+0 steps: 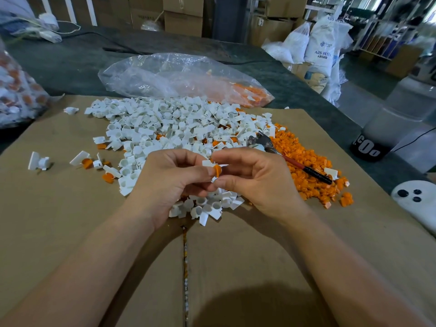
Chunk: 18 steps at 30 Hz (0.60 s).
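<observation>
Two hands meet above the middle of the cardboard sheet (70, 220). The left hand (169, 178) pinches a small white piece (207, 163) between thumb and forefinger, and the right hand (254, 178) pinches the orange cap (217, 170) that sits against that piece. Both parts are held just above the near rim of the white heap (169, 123), which spreads from the sheet's middle to its far edge. An orange heap (311, 166) adjoins it toward the right edge, and a red-handled tool (295, 164) lies across it. A few joined pieces (39, 161) lie apart near the left edge. A clear bag (165, 74) lies just beyond the far edge, with orange parts in its right end.
</observation>
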Each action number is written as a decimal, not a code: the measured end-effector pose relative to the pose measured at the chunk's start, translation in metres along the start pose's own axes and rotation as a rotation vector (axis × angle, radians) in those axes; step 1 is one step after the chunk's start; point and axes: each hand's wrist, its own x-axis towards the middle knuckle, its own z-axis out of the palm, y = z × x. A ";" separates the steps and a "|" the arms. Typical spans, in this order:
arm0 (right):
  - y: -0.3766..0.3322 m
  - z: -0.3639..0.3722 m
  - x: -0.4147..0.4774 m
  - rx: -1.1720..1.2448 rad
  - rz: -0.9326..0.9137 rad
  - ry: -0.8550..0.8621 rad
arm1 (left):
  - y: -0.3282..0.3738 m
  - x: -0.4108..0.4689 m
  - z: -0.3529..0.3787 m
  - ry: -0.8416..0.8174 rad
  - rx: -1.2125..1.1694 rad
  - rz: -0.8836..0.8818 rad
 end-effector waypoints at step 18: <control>0.010 0.000 0.000 -0.053 -0.114 0.068 | -0.001 0.000 -0.001 -0.036 0.028 0.006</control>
